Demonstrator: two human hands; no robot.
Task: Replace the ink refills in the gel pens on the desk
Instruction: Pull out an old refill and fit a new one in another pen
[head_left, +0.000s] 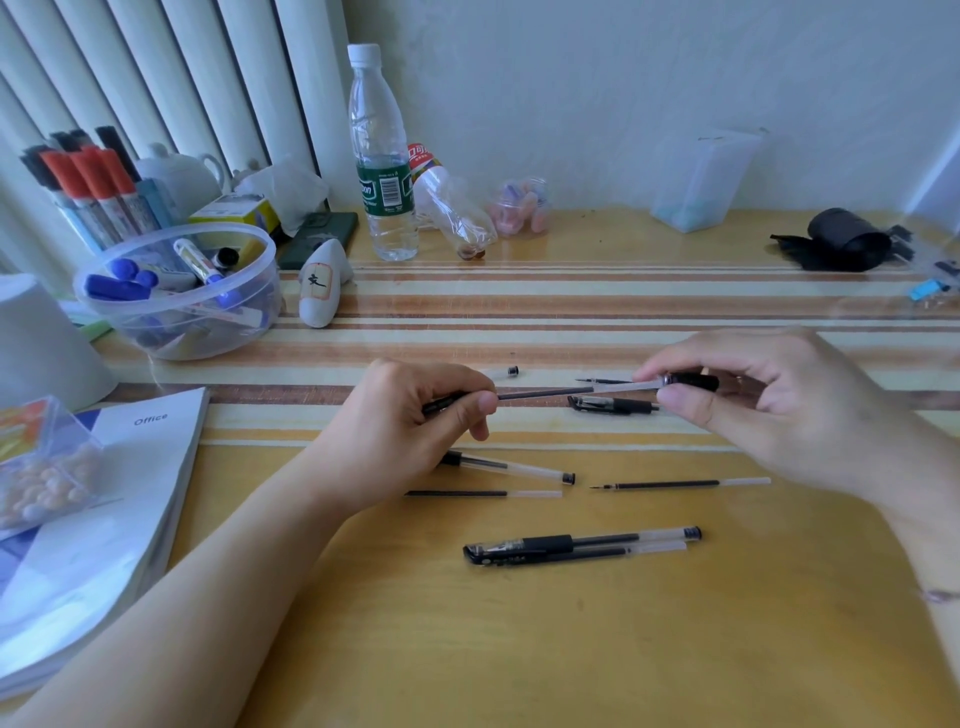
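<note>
Nearest us, a capped pen (582, 545) lies on the counter (467, 649). Our left hand (410, 415) pinches a refill (545, 393) (dark ink), our right hand (769, 400) pinches the barrel (691, 381) around it.

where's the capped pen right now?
In the head view, the capped pen lies flat on the desk, nearest the camera and slightly right of centre, with a loose refill lying beyond it, below the right hand.

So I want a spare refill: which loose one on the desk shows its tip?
The loose refill below the right hand, tip pointing left; the other has its tip hidden under the left wrist.
</note>
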